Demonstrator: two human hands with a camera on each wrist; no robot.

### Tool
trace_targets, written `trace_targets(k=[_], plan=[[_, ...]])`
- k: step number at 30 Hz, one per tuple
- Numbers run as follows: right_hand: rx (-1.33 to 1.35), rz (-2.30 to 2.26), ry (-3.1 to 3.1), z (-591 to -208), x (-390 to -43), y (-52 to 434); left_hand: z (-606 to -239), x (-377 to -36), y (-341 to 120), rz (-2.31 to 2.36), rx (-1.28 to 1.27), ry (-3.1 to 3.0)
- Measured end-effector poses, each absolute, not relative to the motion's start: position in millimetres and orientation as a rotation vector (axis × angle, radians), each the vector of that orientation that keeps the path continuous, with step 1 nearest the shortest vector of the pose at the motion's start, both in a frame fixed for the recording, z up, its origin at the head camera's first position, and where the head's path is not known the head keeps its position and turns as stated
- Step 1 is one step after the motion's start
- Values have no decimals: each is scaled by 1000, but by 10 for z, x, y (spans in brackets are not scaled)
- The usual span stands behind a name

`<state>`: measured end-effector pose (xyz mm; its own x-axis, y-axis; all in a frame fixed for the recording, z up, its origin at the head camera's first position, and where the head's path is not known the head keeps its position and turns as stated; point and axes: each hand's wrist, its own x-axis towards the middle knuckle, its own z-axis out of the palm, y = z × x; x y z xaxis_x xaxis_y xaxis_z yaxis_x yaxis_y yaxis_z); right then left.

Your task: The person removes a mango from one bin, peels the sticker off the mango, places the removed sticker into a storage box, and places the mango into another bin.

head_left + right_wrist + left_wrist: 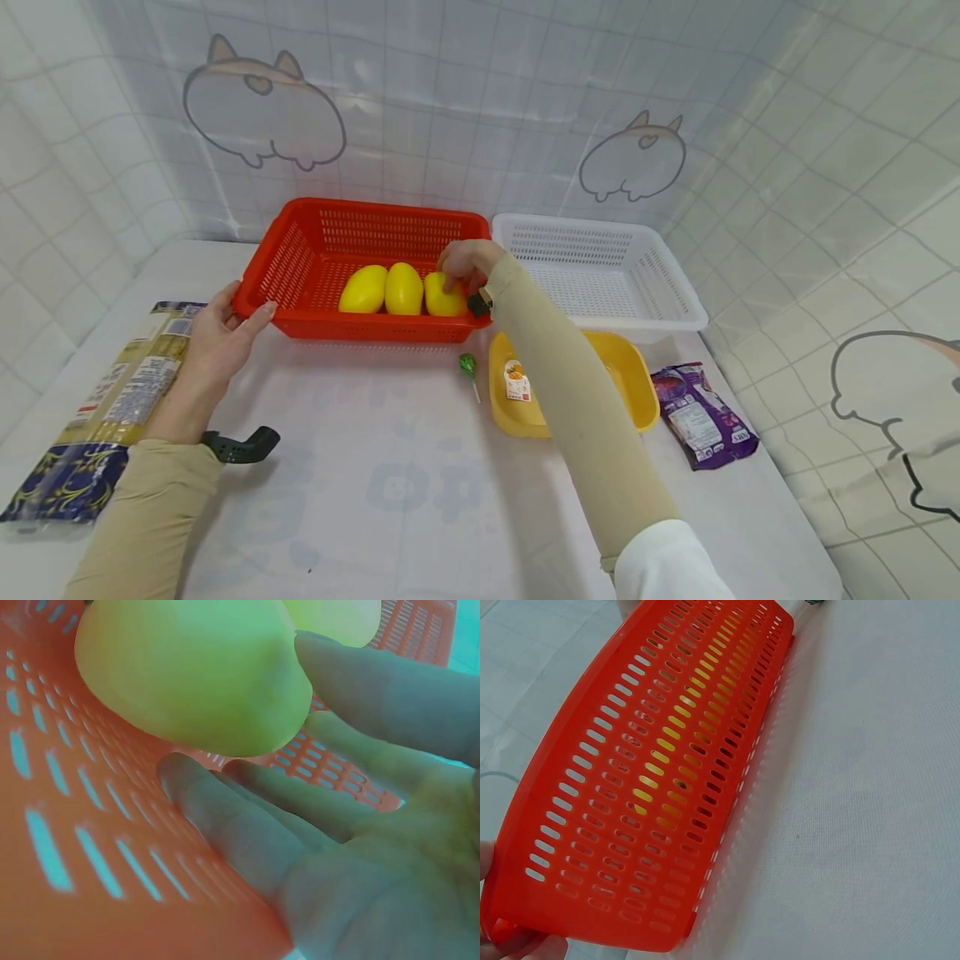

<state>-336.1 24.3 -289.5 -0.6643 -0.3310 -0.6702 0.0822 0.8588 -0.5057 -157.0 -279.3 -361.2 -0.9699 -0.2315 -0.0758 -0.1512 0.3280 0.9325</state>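
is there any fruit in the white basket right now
No, the white basket holds nothing, while all three yellow fruits lie in the red basket.

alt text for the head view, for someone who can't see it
A right hand touches the rightmost of three yellow fruits in a red basket, whose corner the left hand holds. A white basket stands beside it on the table.
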Motion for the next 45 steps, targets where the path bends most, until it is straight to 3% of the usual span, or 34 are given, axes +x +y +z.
trace_targets(k=[29,45], plan=[[-342,-836,2275,-2832,-3156,449,-3635,-1576,-2821,-1734,354,-2528],[-594,-806,2495,-2948,-2859,581,-3645,-1577,-2821,-1746,351,-2527]])
